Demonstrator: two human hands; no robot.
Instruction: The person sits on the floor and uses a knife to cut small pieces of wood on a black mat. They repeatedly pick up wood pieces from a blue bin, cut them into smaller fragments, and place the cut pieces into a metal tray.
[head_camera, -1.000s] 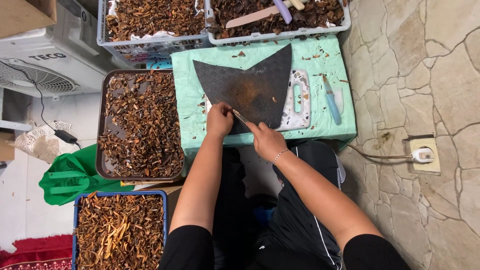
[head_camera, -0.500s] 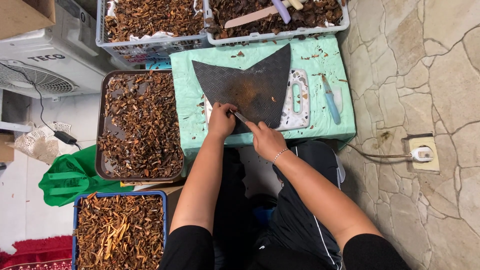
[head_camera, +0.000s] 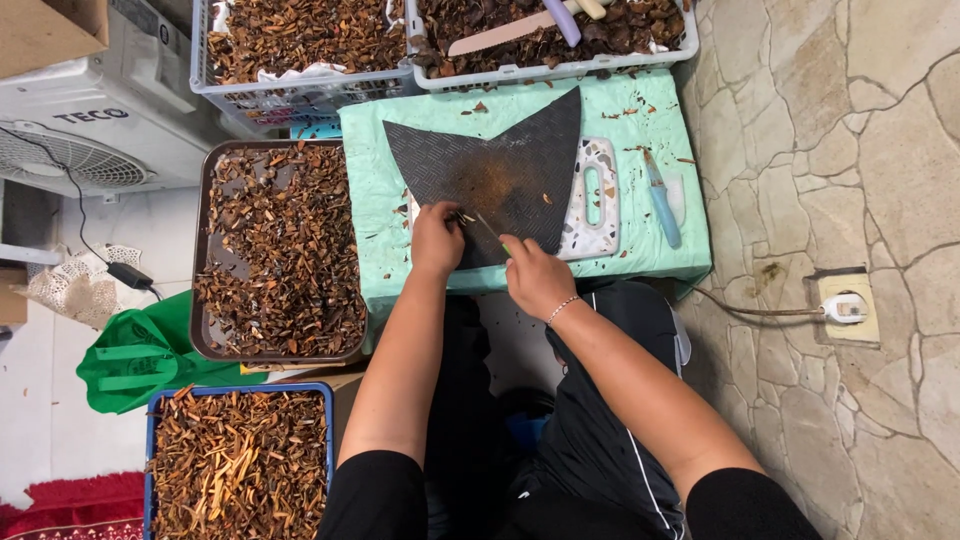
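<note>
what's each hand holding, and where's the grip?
Right hand: small knife, gripped at the handle, blade free. Left hand: pinches a small brown piece at its fingertips; grip detail too small to tell.

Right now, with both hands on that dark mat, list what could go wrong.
1. The right hand holds a knife whose blade points at the left hand pinching a small piece; a slip could likely nick those fingers.
2. The mat lies loose over a white cutting board and may shift under pressure.
3. A blue-handled knife lies near the table's right edge and could be knocked off.
</note>
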